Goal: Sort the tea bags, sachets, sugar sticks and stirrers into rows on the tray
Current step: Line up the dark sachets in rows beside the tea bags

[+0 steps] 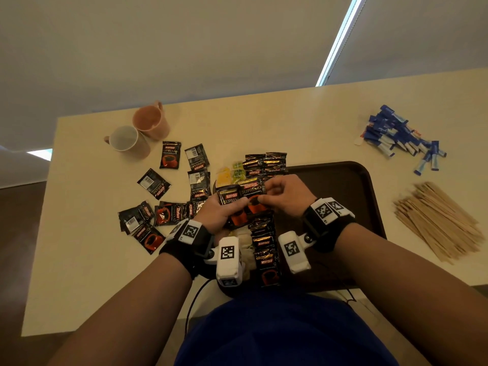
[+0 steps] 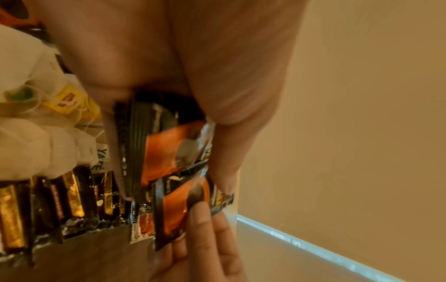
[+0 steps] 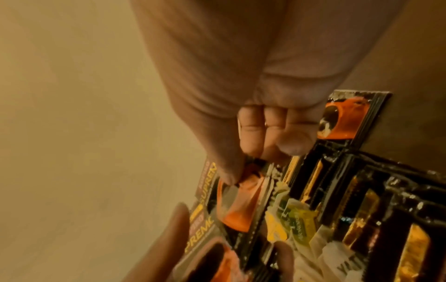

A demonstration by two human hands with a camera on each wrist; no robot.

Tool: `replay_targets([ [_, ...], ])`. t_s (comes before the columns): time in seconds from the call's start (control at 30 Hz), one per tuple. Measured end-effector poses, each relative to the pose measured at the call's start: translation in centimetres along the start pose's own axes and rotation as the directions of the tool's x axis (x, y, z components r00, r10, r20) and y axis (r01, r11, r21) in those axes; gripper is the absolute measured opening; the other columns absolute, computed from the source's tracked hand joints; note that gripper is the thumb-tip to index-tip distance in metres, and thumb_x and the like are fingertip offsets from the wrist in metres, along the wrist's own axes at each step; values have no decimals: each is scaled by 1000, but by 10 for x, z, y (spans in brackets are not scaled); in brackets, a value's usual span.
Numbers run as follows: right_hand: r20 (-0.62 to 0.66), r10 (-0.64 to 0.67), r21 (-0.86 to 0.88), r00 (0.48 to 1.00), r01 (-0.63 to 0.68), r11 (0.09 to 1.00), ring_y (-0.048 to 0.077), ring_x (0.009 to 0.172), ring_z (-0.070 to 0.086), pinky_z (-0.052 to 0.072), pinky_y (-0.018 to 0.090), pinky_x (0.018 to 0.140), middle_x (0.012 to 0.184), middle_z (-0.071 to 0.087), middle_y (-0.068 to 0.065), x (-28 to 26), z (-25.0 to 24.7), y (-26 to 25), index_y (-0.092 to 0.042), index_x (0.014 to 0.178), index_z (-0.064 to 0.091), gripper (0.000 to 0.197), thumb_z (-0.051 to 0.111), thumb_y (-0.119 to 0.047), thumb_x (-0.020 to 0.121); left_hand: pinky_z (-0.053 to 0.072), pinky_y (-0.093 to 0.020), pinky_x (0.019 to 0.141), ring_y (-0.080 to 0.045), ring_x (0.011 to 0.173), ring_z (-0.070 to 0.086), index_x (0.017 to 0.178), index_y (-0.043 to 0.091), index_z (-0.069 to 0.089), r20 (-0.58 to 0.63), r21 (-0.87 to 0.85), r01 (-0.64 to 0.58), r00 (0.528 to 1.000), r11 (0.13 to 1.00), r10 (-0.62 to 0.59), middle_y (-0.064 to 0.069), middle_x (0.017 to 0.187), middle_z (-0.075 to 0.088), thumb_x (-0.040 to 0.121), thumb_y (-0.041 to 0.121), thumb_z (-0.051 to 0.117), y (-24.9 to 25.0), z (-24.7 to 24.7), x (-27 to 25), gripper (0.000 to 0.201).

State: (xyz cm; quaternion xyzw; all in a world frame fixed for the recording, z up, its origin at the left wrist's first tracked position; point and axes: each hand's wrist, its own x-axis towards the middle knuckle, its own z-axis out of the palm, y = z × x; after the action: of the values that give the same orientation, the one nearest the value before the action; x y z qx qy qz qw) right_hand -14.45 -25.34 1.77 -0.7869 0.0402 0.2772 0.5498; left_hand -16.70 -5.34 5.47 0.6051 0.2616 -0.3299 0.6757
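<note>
Over the left part of the dark brown tray, my left hand grips a small stack of black and orange coffee sachets. My right hand pinches one sachet at the top of that stack between thumb and fingers. The left wrist view shows the stack fanned between my fingers. A column of sachets lies on the tray, with white tea bags and yellow tags to its left. Blue sugar sticks and wooden stirrers lie on the table at right.
Several loose sachets are scattered on the cream table left of the tray. A white mug and a pink mug stand at the back left. The right half of the tray is bare.
</note>
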Motion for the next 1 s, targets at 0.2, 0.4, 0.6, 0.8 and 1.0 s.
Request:
replay_targets([
  [0.2,-265,202,124,943,-175,977,29,84,71,59,37,77,93,73,7,0,-36,33,-10,106,69,25,76,-16,84,56,-50,85,-35,101,69,128,3,50,65,-170,53,997,984,-42,-23,114,68,94,-16,43,-2,-4,5,39],
  [0.4,-260,270,-63,927,-296,953,16,77,66,51,22,63,88,70,3,3,-46,47,-15,96,71,12,75,-17,85,56,-47,83,-31,93,73,117,8,53,24,-100,36,999,994,-34,-19,110,70,93,-13,50,-3,-4,5,32],
  [0.6,-306,255,-163,917,-315,935,12,78,64,46,20,65,82,69,-4,15,-33,51,-18,89,71,15,82,-19,79,47,-61,100,-42,112,65,126,5,50,-21,-105,58,998,993,-61,-25,123,65,91,-14,53,-4,-7,6,40],
  [0.8,-367,237,-191,900,-322,927,6,71,58,43,16,60,78,63,-6,21,-30,46,-18,87,65,20,83,-17,77,52,-56,93,-38,109,64,118,8,51,-45,-103,73,996,992,-78,-20,121,64,92,-12,55,-4,-10,5,33],
  [1.0,-403,230,-205,886,-332,921,8,73,58,51,24,73,77,62,-5,23,-28,49,-18,86,64,24,85,-20,75,54,-51,86,-36,108,64,113,12,53,-39,-104,84,995,991,-89,-17,118,65,92,-12,55,-4,-10,6,32],
])
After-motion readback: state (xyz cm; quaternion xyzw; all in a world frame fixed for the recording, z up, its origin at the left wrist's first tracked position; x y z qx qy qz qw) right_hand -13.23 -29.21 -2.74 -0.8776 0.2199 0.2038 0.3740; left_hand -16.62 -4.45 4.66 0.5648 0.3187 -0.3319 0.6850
